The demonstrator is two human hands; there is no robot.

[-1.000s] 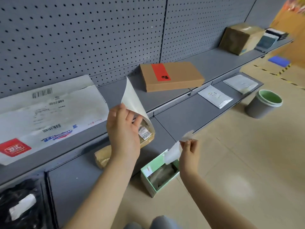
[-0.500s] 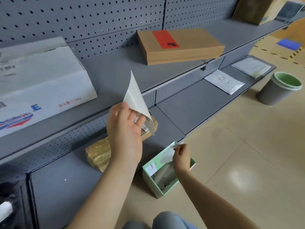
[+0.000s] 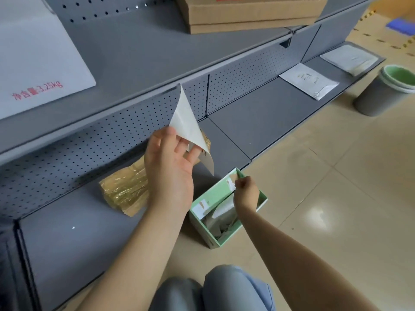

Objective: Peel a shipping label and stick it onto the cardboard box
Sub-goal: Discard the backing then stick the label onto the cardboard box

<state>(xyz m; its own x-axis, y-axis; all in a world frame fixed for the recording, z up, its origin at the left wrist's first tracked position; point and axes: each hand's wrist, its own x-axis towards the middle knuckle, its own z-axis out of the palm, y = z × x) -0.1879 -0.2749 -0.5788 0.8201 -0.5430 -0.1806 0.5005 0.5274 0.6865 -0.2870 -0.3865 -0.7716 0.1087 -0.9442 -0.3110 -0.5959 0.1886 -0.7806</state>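
My left hand (image 3: 170, 162) holds a white shipping label (image 3: 189, 129) by its lower edge, pale back side toward me, a barcode just showing at the lower corner. It hovers above a tape-wrapped brown cardboard box (image 3: 125, 189) on the lowest grey shelf. My right hand (image 3: 246, 190) is low inside a small green box (image 3: 215, 194) on the floor, fingers pinched on a strip of white backing paper (image 3: 232, 184). Crumpled white paper scraps fill that green box.
A flat cardboard box (image 3: 251, 14) with a red label lies on the upper shelf, a large white carton (image 3: 38, 61) at the left. Two white mailers (image 3: 308, 80) lie on the lower shelf to the right. A grey bin (image 3: 386, 90) with green liner stands on the tiled floor.
My right hand has dropped with the backing paper from mid-air down into the green box. My view has tilted downward. The left hand still holds the label up.
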